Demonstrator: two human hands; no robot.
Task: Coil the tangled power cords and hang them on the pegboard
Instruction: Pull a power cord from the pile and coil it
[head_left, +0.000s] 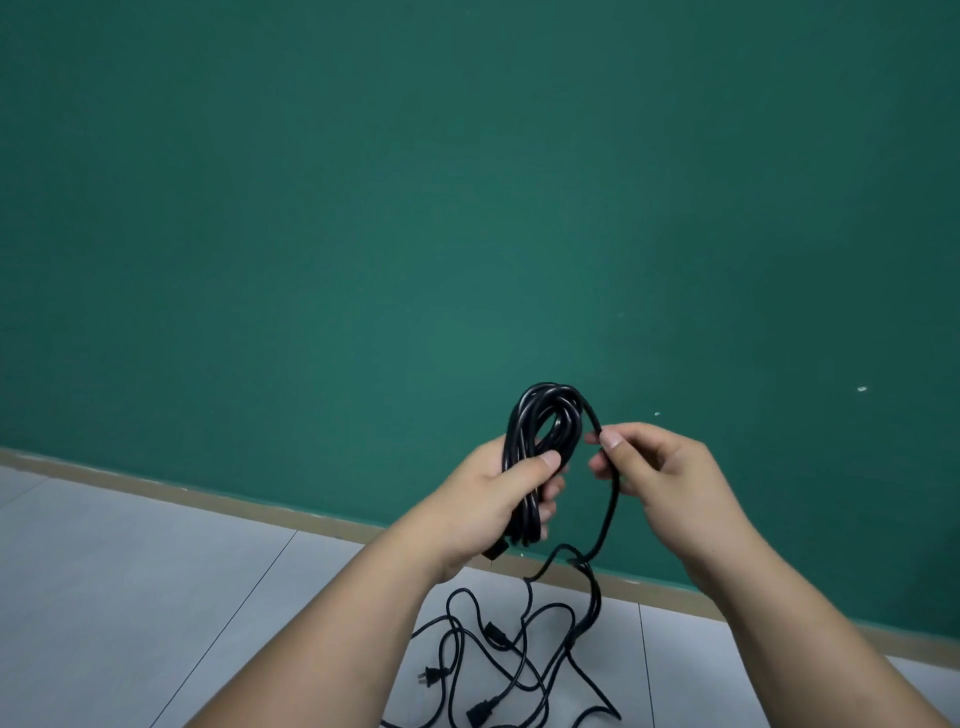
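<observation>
The left hand (498, 488) has its grip closed round a coil of black power cord (545, 415), thumb across the loops, probably to keep them from springing apart. The right hand (670, 478) pinches the free strand just beside the coil, placed, it seems, to lead the next loop over. From there the strand drops to the tangled cords (519, 660) on the floor (156, 571) below, with plugs showing among them. The coiling looks part done. The floor is pale grey tile; a tan baseboard (208, 499) meets a plain green wall (467, 182). No pegboard is in view.
</observation>
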